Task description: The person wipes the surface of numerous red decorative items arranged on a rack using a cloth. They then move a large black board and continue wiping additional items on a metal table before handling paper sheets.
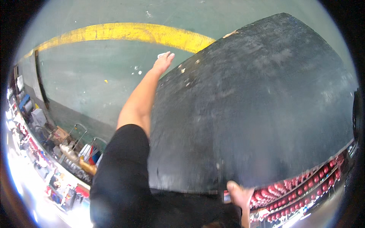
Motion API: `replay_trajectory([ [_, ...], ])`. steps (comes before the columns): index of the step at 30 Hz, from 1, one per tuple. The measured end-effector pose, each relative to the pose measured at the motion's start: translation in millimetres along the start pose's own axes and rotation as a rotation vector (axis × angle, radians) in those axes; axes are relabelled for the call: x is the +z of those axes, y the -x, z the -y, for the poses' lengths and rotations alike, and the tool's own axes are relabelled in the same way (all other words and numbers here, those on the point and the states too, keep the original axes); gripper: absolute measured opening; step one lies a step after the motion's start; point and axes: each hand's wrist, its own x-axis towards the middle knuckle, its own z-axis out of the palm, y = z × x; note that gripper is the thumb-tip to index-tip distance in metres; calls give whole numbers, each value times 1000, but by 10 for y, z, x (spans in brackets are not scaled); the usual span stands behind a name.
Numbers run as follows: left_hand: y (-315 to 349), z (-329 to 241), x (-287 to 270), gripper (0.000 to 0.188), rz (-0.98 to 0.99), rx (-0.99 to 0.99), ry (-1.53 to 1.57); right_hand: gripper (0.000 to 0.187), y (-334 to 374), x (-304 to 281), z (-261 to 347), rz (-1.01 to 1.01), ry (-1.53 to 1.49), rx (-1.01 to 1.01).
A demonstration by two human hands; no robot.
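Note:
A large dark grey-black board (251,102), scuffed and with pale chips along its left edge, fills the middle and right of the view. My left arm stretches forward in a black sleeve, and my left hand (164,63) is just outside the board's left edge. Its fingers look extended; a small white patch (161,55) shows at them, too small to name. At the near edge, my right hand (238,194) grips the board with the thumb on top; the other fingers are hidden underneath.
Green floor (95,60) with a curved yellow line (129,31) lies beyond the board. Metal-framed carts (78,133) and mixed goods stand at lower left. Rows of dark red round items (300,190) show below the board's near right edge.

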Motion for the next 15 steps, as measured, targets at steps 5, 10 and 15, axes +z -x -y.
replay_trajectory([
  [5, -630, 153, 675, 75, 228, -226, 79, 71, -239, -26, 2, 74, -76, 257],
  [10, -622, 364, 662, 76, 214, -238, -88, 72, -468, -343, -260, 135, -156, 438],
  [15, -365, -27, -3, 70, 66, -159, -285, 70, -215, -588, -897, -39, -460, 490],
])
